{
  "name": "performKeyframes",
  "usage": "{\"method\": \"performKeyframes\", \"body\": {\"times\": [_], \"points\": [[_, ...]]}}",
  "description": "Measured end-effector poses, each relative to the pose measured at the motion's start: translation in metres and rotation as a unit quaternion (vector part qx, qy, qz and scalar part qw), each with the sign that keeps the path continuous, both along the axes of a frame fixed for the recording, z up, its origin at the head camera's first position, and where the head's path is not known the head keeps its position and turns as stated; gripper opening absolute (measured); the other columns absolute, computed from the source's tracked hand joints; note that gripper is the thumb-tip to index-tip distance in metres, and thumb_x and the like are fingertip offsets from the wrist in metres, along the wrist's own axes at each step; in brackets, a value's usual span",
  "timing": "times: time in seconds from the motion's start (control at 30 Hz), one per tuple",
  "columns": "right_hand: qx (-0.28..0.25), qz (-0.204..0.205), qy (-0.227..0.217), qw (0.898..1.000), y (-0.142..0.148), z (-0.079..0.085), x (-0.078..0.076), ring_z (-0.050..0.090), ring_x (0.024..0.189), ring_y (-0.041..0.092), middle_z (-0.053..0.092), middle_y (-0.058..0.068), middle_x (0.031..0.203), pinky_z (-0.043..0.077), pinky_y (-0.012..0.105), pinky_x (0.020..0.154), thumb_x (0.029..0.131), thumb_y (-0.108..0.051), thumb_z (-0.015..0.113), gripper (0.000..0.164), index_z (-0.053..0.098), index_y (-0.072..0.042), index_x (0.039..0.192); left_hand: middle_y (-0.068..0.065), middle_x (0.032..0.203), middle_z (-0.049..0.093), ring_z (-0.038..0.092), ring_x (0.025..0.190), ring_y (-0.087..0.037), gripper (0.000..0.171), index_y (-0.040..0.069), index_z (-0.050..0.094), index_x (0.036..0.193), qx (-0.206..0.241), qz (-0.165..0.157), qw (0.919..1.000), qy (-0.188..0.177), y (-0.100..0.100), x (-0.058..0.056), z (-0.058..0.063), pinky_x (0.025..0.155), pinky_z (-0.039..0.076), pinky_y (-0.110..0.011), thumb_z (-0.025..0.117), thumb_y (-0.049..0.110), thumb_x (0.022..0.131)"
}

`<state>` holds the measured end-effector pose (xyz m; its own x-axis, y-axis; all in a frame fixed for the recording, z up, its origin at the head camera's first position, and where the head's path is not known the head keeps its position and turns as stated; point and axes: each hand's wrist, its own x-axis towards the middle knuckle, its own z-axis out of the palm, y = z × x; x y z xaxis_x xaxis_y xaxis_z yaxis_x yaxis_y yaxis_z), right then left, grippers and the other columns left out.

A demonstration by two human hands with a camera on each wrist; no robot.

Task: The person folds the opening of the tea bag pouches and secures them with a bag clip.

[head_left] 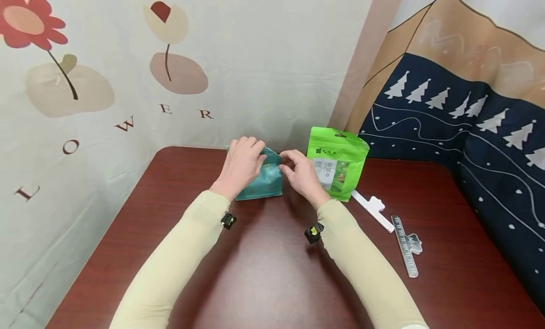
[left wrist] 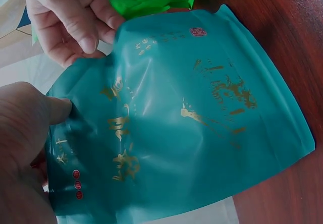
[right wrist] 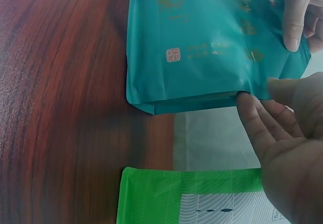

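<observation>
As the left hand [head_left: 242,164] and right hand [head_left: 304,173] pinch the teal stand-up pouch [head_left: 267,181], the white bag clip [head_left: 374,210] and clear bag clip [head_left: 405,248] lie loose at right.
The teal stand-up pouch is at the table's [head_left: 264,281] far middle, left of the green stand-up pouch [head_left: 340,165]; the left thumb clamps its upper front, the right thumb and forefinger its right edge. Work on its top seems under way, with clipping, if meant, undone; whether its mouth is sealed, I cannot tell. Count: two pouches, one teal, one green; two clips, one white, one clear.
</observation>
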<state>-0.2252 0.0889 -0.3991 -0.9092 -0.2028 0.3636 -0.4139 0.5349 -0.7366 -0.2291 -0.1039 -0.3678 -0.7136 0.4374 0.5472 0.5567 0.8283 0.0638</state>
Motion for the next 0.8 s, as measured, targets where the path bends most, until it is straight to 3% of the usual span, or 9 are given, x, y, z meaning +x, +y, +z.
{"method": "performKeyframes", "body": {"times": [0.4, 0.8], "points": [[0.012, -0.029, 0.011, 0.999, -0.0064, -0.0009, -0.0044, 0.062, 0.088, 0.028, 0.068, 0.011, 0.103, 0.051, 0.040, 0.080, 0.099, -0.017, 0.071, 0.014, 0.072, -0.004, 0.106, -0.008, 0.089, 0.063, 0.057, 0.088, -0.031, 0.011, 0.007, 0.066, 0.097, 0.007, -0.006, 0.9999, 0.011, 0.0014, -0.0011, -0.0016, 0.080, 0.040, -0.046, 0.069, 0.017, 0.099], [0.011, -0.047, 0.027, 0.998, -0.0088, -0.0058, -0.0053, 0.060, 0.080, 0.024, 0.067, 0.009, 0.095, 0.048, 0.034, 0.073, 0.100, -0.018, 0.070, 0.012, 0.070, -0.006, 0.098, -0.009, 0.092, 0.065, 0.058, 0.090, -0.032, 0.013, 0.007, 0.067, 0.101, -0.001, -0.008, 0.9999, -0.007, 0.0019, -0.0021, -0.0016, 0.083, 0.040, -0.046, 0.070, 0.020, 0.099]]}}
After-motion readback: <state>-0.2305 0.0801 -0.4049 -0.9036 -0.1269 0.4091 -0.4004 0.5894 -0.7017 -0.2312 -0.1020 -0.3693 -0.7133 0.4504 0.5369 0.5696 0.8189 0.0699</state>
